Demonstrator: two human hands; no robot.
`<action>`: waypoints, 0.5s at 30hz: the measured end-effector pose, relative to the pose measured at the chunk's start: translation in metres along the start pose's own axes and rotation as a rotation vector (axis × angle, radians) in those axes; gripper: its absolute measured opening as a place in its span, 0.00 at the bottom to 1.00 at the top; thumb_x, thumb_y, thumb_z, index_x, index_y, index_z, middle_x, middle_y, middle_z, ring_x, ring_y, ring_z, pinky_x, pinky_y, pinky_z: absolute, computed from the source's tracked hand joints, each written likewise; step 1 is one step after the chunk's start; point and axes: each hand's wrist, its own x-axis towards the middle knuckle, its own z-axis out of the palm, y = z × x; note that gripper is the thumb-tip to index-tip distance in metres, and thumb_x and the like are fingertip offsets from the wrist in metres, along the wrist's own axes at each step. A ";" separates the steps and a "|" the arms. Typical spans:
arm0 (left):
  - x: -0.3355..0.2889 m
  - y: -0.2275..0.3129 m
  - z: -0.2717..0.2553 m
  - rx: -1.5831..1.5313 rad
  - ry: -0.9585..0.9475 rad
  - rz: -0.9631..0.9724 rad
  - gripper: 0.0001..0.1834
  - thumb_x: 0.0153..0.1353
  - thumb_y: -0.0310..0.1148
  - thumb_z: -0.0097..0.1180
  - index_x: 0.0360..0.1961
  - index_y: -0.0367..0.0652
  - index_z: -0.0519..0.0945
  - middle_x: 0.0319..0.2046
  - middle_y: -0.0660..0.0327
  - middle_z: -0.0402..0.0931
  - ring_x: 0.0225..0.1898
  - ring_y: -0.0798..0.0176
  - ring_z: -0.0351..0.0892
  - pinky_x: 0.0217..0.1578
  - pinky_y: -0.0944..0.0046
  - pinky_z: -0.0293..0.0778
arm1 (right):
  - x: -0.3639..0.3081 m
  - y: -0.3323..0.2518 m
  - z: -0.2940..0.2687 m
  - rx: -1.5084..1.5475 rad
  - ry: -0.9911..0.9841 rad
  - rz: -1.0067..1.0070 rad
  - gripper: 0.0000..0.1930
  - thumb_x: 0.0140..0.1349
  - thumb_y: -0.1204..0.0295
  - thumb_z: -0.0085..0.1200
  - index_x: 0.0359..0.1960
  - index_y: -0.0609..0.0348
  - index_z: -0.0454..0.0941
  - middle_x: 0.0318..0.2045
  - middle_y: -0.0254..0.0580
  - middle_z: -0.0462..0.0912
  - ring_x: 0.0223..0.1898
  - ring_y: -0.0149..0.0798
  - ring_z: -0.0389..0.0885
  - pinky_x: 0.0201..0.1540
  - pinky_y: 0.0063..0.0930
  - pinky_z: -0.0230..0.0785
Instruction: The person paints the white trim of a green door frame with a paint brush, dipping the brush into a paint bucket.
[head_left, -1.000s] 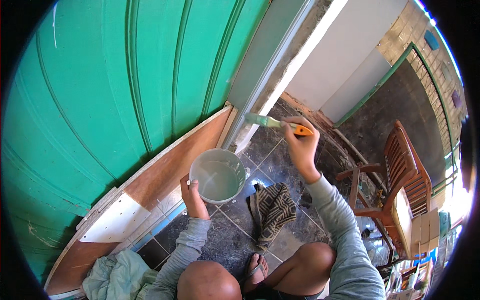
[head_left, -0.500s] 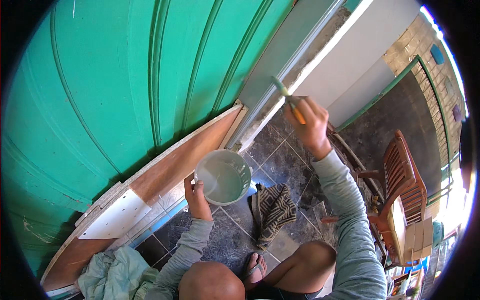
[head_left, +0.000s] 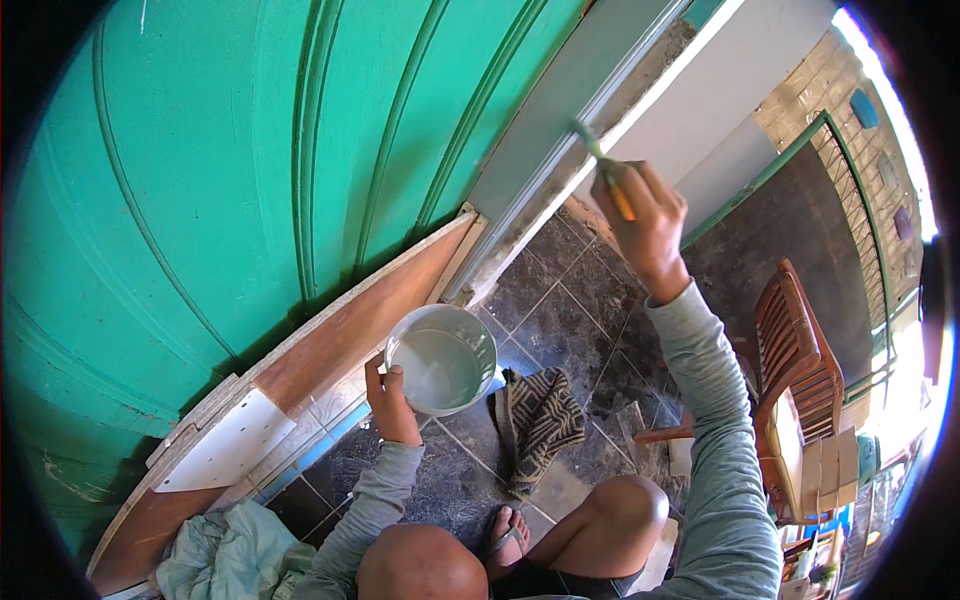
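Observation:
My right hand is closed around the orange handle of a paintbrush. The brush's bristle end meets or nearly meets the grey door frame; the tip is slightly blurred. My left hand grips the left rim of a round, translucent whitish tub, thumb on the near side. Pale, cloudy liquid lies in the bottom of the tub. I hold it above the tiled floor, beside the green door.
A patterned dark cloth lies on the dirty tiles in front of my sandalled foot. On the right stands a wooden chair. Brown wooden board runs along the green door's foot, and pale green crumpled fabric lies at lower left.
My right hand and the brush have moved up and to the right along the frame. The tub in my left hand has barely shifted.

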 end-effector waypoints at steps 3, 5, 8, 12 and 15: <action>-0.005 0.018 0.015 -0.124 -0.002 -0.071 0.21 0.61 0.39 0.50 0.51 0.37 0.71 0.41 0.53 0.74 0.43 0.61 0.74 0.46 0.62 0.70 | -0.009 -0.001 0.001 -0.001 -0.033 -0.039 0.06 0.51 0.76 0.65 0.28 0.56 0.79 0.25 0.33 0.79 0.20 0.29 0.78 0.20 0.25 0.72; -0.002 0.010 0.012 -0.052 -0.025 -0.045 0.26 0.59 0.48 0.49 0.53 0.41 0.69 0.43 0.56 0.74 0.43 0.60 0.78 0.33 0.64 0.79 | -0.037 -0.011 0.022 0.016 -0.162 -0.106 0.05 0.52 0.74 0.62 0.29 0.54 0.78 0.26 0.32 0.79 0.20 0.27 0.77 0.19 0.23 0.72; -0.005 0.012 0.012 -0.109 -0.009 0.012 0.22 0.61 0.41 0.50 0.52 0.37 0.71 0.41 0.54 0.74 0.43 0.61 0.74 0.46 0.62 0.70 | -0.085 -0.037 0.059 0.157 -0.383 -0.222 0.08 0.54 0.76 0.59 0.36 0.58 0.78 0.24 0.34 0.77 0.21 0.28 0.76 0.20 0.22 0.75; -0.005 0.012 0.003 -0.045 -0.013 -0.064 0.22 0.61 0.40 0.49 0.52 0.35 0.70 0.42 0.54 0.72 0.45 0.61 0.74 0.47 0.61 0.70 | -0.045 -0.013 0.038 0.165 -0.258 -0.210 0.04 0.57 0.76 0.58 0.33 0.57 0.77 0.22 0.33 0.76 0.19 0.27 0.75 0.18 0.22 0.74; -0.003 0.008 0.005 -0.058 -0.022 -0.071 0.23 0.61 0.39 0.49 0.53 0.35 0.70 0.41 0.54 0.72 0.43 0.61 0.74 0.46 0.61 0.71 | 0.003 0.028 0.005 0.047 -0.084 -0.097 0.06 0.53 0.76 0.62 0.30 0.54 0.77 0.22 0.31 0.76 0.19 0.26 0.75 0.18 0.23 0.72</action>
